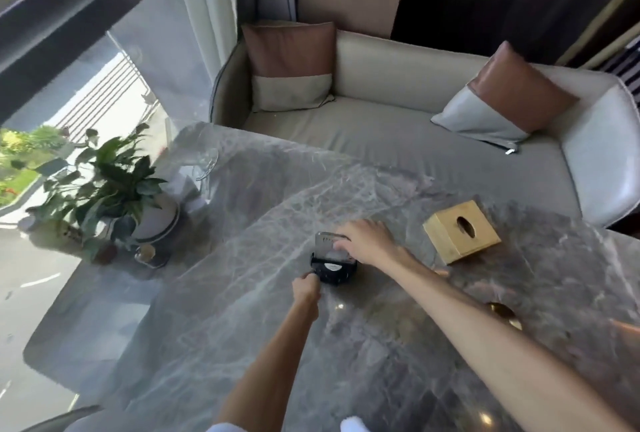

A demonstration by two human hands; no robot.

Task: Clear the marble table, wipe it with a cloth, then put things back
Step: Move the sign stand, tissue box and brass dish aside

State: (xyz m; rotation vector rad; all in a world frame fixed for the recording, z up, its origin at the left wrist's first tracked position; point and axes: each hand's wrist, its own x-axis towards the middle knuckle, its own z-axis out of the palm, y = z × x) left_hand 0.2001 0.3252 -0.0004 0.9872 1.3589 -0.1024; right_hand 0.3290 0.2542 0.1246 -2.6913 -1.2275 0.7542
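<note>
Stand (334, 269) is sitting mid-way across the table (221, 310), right hand (367, 241) gripping its clear plate (325, 247), left hand (306, 288) pinching its near edge. Gold box (462, 231) is lying toward the right edge.

The table (242, 327) is grey marble with pale veins, and it is shiny. A gold box (462, 231) with an oval hole on top sits flat on it. Just left of the box is a small black stand (333, 267) with a clear card (325, 244) standing up in it. The right hand (367, 241) grips the card and the left hand (306, 289) pinches the stand's near corner. Far left of the box are a leafy plant (114, 182) in a white pot, a small cup (147, 253) and a clear glass (204, 161).
</note>
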